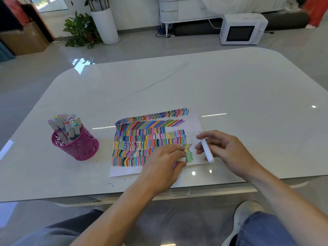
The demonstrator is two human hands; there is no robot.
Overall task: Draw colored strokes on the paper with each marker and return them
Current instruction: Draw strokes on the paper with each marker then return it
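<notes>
A sheet of paper [192,121] lies on the white table, nearly covered with rows of colored strokes. My right hand [225,150] grips a white marker [207,151] over the paper's right margin, tip pointing up and away from me. My left hand [163,162] rests on the paper's lower right part, fingers pinched on a small pale object that looks like a marker cap; what it is stays unclear. A magenta lattice cup [79,144] with several capped markers [68,127] stands left of the paper.
The glossy white table [177,82] has rounded corners, and its front edge runs just below my hands. On the floor beyond it are a white microwave [243,29], a potted plant [79,29] and a tall white planter [105,23].
</notes>
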